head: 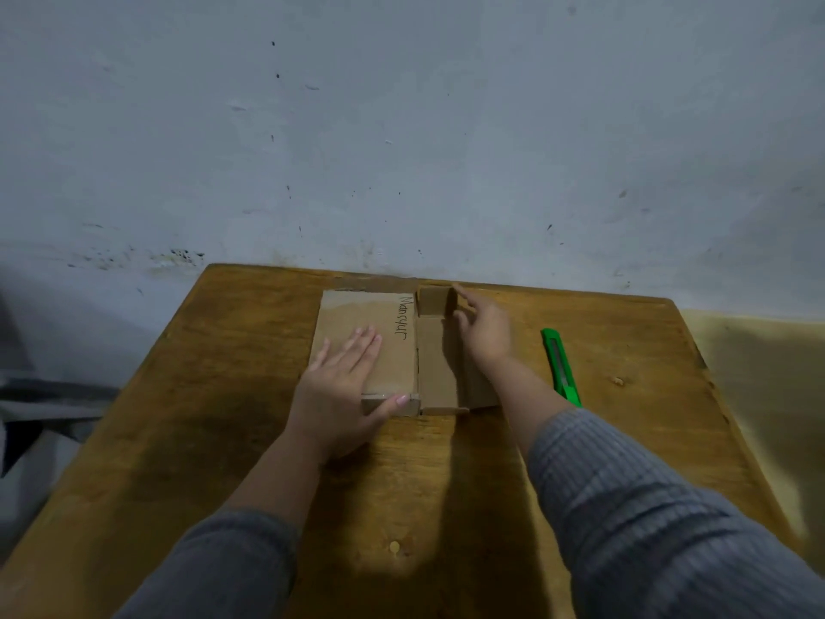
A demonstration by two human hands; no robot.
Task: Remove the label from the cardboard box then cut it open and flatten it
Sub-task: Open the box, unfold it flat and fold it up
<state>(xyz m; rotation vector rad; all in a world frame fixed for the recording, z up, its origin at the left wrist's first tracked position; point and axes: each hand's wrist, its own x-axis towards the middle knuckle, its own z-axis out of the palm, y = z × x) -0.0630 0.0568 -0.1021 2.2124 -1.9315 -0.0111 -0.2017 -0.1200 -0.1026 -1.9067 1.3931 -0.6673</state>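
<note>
The box (393, 350) lies opened out at the far middle of the table (223, 440). The left hand (343, 386) presses flat and open on its left panel. The right hand (484, 332), fingers loose, touches an upright flap at the far right. A green cutter (561, 366) lies just right of it.

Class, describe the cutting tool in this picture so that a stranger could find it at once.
Start at the wooden table against the wall. Right of the cardboard box, beyond the right hand, lies a utility knife. It is the only bright green thing there.
</note>
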